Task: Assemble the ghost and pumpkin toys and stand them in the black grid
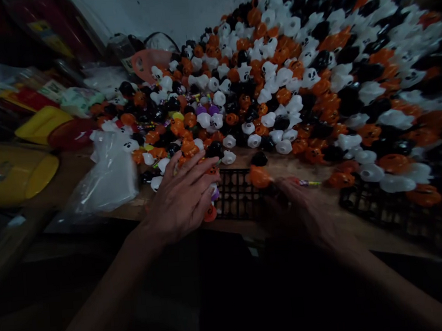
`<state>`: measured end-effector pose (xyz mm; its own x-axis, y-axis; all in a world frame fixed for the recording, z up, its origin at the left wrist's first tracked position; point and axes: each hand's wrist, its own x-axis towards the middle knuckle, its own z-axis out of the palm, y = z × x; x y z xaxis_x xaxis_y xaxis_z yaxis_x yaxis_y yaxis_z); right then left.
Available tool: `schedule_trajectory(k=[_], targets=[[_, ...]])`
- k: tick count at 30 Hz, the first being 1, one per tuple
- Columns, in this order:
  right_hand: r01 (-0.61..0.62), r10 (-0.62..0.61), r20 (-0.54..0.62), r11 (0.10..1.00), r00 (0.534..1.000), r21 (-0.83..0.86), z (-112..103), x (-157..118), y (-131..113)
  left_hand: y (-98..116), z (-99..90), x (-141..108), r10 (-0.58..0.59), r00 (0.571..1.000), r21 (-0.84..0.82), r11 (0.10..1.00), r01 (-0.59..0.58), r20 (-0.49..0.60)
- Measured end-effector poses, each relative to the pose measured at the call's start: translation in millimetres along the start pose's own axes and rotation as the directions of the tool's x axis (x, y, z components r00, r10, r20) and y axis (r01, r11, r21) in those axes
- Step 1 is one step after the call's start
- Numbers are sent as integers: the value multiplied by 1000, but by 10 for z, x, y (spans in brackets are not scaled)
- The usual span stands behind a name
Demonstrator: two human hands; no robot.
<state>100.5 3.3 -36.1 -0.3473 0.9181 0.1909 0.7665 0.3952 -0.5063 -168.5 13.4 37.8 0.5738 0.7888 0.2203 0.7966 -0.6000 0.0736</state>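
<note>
My left hand point(187, 195) lies palm down with fingers spread over small toys at the left end of a black grid rack point(238, 194). Orange and purple pieces show beside its thumb. At the rack's right end is my right hand point(295, 200), blurred and dark, its fingers not clear. Near its fingertips sits an orange pumpkin piece point(259, 177), with a black piece point(259, 159) just behind. A thin colourful stick point(309, 183) lies beyond the right hand, close to another orange pumpkin point(341, 179). Whether the right hand grips anything is too blurred to tell.
A large heap of white ghost, orange and black pieces point(271, 79) rises against the wall. Clear plastic bags point(109, 168) and a yellow container point(13, 172) stand at the left. Another black rack point(383, 214) lies at the right, partly under pieces.
</note>
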Motion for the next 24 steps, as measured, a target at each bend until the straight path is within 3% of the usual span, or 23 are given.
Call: schedule_trajectory(k=[3,8,13,17,20,24], targets=[[113,-95,-86,965,992,237,69,-26,-168,28,7,-8,5,1000,-6,1000,-5,-8],[193,-182,-66,878,981,437,355,74,-427,55,10,5,-14,1000,-16,1000,14,7],[269,-227,-149,868,962,417,544,86,-341,45,18,11,-20,1000,-44,999,20,8],[254,-226,-116,881,967,398,527,55,-298,34,30,4,-15,1000,-40,999,15,0],[311,-265,-176,885,948,347,513,46,-321,29,40,-6,-14,1000,-37,999,14,-7],[333,-301,-149,890,942,311,522,52,-364,36,34,-22,-25,1000,-47,999,25,-5]])
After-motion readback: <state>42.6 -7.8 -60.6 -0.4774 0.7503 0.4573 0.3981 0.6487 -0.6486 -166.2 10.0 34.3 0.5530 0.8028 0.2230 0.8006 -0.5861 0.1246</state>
